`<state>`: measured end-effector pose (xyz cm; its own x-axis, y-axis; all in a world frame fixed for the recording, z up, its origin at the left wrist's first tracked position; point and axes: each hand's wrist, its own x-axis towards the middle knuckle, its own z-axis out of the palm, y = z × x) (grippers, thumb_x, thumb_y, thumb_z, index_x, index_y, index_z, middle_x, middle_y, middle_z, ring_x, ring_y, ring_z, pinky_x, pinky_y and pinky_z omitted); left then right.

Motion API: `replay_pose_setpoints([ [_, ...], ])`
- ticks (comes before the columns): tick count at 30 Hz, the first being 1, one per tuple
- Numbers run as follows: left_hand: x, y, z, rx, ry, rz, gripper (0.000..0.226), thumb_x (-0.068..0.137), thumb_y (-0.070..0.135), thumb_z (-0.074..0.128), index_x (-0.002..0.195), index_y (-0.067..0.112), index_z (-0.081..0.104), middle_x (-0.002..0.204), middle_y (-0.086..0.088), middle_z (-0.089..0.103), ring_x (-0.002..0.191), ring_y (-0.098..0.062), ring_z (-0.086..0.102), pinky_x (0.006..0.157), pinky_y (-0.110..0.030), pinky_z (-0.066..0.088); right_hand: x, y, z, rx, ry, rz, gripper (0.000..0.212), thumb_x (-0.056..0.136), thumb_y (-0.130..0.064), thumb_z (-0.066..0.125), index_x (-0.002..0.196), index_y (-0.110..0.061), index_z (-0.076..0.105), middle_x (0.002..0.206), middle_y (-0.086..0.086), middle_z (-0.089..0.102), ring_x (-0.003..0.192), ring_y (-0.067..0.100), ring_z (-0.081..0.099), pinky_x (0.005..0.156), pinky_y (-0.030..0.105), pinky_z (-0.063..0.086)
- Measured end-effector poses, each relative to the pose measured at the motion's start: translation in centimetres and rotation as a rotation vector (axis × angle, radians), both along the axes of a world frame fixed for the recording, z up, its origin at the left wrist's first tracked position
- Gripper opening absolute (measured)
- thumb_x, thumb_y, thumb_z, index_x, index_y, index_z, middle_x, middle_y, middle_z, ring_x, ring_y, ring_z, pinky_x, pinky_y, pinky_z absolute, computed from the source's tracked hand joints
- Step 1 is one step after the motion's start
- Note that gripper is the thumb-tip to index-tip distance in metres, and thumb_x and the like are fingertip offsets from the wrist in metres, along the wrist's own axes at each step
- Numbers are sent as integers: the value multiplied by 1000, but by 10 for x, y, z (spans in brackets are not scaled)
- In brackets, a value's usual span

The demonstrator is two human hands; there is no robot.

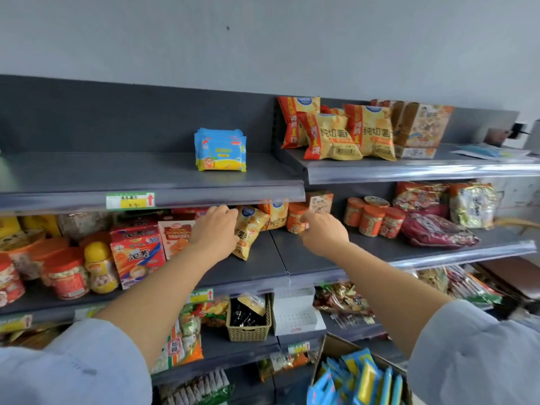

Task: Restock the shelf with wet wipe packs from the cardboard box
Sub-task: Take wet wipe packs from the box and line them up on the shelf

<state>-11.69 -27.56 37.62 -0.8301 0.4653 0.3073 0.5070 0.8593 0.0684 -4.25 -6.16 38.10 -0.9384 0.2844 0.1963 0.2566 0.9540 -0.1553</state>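
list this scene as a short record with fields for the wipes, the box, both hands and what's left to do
wet wipe packs: a few, upright together on the top shelf
cardboard box: bottom right, open, more blue and yellow packs inside
left hand: in front of the second shelf, fingers curled, beside a yellow chip bag; contact unclear
right hand: in front of the second shelf, fingers loosely curled, nothing seen in it
left to do: box not yet emptied
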Motion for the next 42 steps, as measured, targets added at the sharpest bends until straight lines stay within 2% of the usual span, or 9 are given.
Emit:
replay_pose_setpoints([
  [5, 31, 26, -36, -32, -71, -55, 49, 88, 31, 64, 131, 15, 48, 128, -3, 51, 120, -24, 45, 90, -39, 47, 42, 23, -35, 34, -117, -38, 37, 95, -30, 54, 129, -15, 48, 127, 8, 50, 119, 29, 48, 89, 40, 47],
  [13, 69, 88, -99, -87, -233, -125, 45, 93, 29, 59, 134, 16, 45, 133, -2, 47, 126, -22, 41, 92, -37, 45, 96, 73, -101, 23, -285, -81, 38, 93, -24, 53, 130, -17, 47, 126, 9, 52, 116, 30, 50, 82, 37, 45],
  [19, 100, 142, -160, -165, -355, -137, 43, 93, 27, 57, 133, 16, 47, 134, -2, 46, 127, -22, 41, 92, -37, 47, 127, 117, -161, -48, -396, -90, 32, 94, -21, 51, 126, -15, 50, 126, 9, 52, 117, 30, 50, 84, 39, 47],
  [25, 126, 181, -222, -215, -487, -160, 40, 94, 26, 55, 132, 16, 50, 126, -4, 51, 120, -23, 45, 90, -38, 48, 149, 155, -222, -122, -547, -53, 39, 96, -21, 53, 134, -17, 45, 130, 7, 50, 120, 28, 47, 89, 39, 46],
  [31, 150, 207, -293, -308, -604, -167, 31, 92, 30, 59, 119, 15, 56, 117, -3, 54, 115, -24, 48, 87, -38, 48, 162, 170, -281, -148, -626, -22, 38, 95, -18, 52, 132, -16, 47, 128, 9, 49, 120, 29, 47, 86, 39, 47],
  [37, 163, 225, -369, -464, -755, -157, 17, 94, 20, 55, 106, 8, 60, 113, -10, 56, 106, -27, 55, 80, -36, 49, 163, 168, -345, -200, -676, -17, 43, 96, -21, 50, 138, -19, 43, 132, 8, 47, 121, 29, 46, 84, 39, 46],
  [42, 169, 231, -421, -491, -781, -59, 33, 94, 7, 50, 126, 6, 47, 125, -11, 55, 117, -29, 53, 87, -36, 46, 156, 166, -389, -224, -652, 60, 41, 96, -21, 51, 137, -17, 46, 131, 7, 47, 125, 28, 41, 85, 39, 47],
])
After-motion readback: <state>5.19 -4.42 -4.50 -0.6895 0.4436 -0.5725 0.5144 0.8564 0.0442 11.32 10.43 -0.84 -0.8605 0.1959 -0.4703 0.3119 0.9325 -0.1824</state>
